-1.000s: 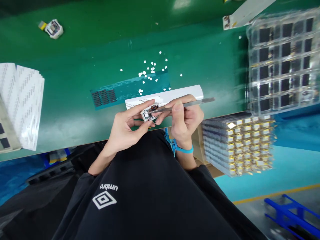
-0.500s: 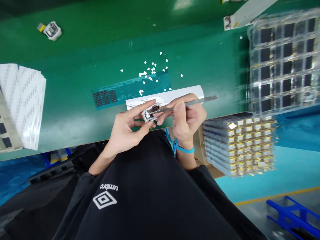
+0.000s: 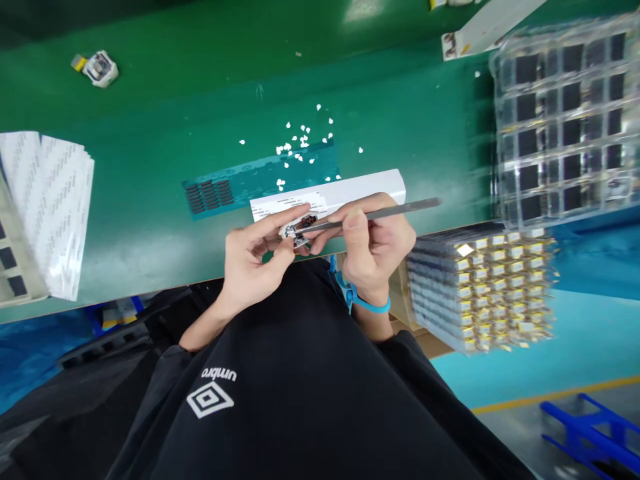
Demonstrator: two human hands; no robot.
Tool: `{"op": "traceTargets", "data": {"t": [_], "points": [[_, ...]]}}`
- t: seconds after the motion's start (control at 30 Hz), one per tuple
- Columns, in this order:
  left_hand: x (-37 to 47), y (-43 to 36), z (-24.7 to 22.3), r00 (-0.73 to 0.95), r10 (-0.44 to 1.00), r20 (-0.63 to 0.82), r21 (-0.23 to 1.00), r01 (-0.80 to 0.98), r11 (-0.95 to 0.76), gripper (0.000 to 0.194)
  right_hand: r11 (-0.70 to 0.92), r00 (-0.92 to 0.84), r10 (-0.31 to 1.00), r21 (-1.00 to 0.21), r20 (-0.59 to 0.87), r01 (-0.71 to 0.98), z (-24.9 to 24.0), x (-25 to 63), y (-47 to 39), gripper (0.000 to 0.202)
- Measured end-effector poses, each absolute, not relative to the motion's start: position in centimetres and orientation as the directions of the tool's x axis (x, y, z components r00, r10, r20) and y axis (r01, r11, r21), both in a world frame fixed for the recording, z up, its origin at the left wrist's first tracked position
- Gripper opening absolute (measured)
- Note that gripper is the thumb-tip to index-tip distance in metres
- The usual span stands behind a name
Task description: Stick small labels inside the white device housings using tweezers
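Between the thumb and fingers of my left hand [image 3: 257, 263] is a small white-cased electronic module [image 3: 299, 230], its circuitry facing up. My right hand [image 3: 373, 243], with a blue band at the wrist, is closed on metal tweezers [image 3: 400, 209]. Their tips reach into the module's open face; whether they pinch any part is too small to tell. Under the hands lies a white label sheet [image 3: 360, 190]. Just beyond it, a teal film strip [image 3: 260, 177] carries several black pieces [image 3: 209, 195], and small white stickers [image 3: 300, 141] are scattered over and around it.
A similar module with a yellow tab [image 3: 101, 69] sits at the far left. Printed white sheets [image 3: 60, 207] lie at the left edge. Clear compartment trays [image 3: 565, 127] stand at the right, above stacked trays with yellow-edged parts [image 3: 495, 287] beside the green table [image 3: 150, 107].
The module has shifted slightly left and tilted in my left hand, whose thumb now presses nearer its face. The tweezers stay pointed into it. The view has moved slightly.
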State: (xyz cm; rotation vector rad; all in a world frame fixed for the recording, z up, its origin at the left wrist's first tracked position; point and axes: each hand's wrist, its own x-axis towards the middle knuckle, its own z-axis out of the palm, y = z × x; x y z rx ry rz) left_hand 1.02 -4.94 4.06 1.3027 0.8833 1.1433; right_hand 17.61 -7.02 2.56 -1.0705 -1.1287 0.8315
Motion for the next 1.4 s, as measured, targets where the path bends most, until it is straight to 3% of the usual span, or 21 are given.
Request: {"op": "traceTargets", "data": {"t": [0.27, 0.43, 0.67, 0.83, 1.03, 1.13, 1.23, 1.4], "points": [[1.1, -5.0, 4.4, 0.269, 0.958, 0.099, 0.992, -0.106, -0.073, 0.038, 0.348, 0.236, 0.899, -0.928, 0.37, 0.131, 3.3, 17.8, -7.5, 0.017], [0.8, -4.6, 4.7, 0.333, 0.942, -0.033, 0.985, -0.146, 0.086, 0.034, 0.381, 0.226, 0.873, -0.894, 0.431, 0.236, 2.7, 18.3, -7.6, 0.017], [0.1, -4.0, 5.7, 0.447, 0.866, -0.224, 0.929, -0.171, 0.329, 0.031, 0.566, 0.081, 0.766, -0.729, 0.638, 0.385, 2.0, 18.9, -7.9, 0.02], [-0.6, -3.6, 6.3, 0.475, 0.832, -0.288, 0.917, -0.112, 0.382, 0.027, 0.592, 0.118, 0.758, -0.752, 0.642, 0.29, 1.8, 18.8, -7.9, 0.022], [-1.5, -2.3, 5.7, 0.642, 0.718, -0.269, 0.9, -0.097, 0.424, 0.028, 0.567, 0.05, 0.806, -0.794, 0.589, 0.217, 2.1, 19.2, -8.2, 0.021], [-1.5, -2.4, 5.3, 0.612, 0.745, -0.266, 0.914, -0.085, 0.396, 0.029, 0.507, 0.181, 0.821, -0.838, 0.541, 0.204, 3.0, 19.2, -8.3, 0.018], [-1.3, -2.9, 5.1, 0.518, 0.814, -0.264, 0.931, -0.085, 0.355, 0.029, 0.499, 0.369, 0.757, -0.842, 0.539, 0.206, 3.7, 19.1, -8.1, 0.02], [-1.0, -3.5, 5.0, 0.502, 0.83, -0.242, 0.918, -0.16, 0.364, 0.029, 0.48, 0.44, 0.744, -0.86, 0.503, 0.172, 3.5, 19.3, -8.0, 0.017]]}}
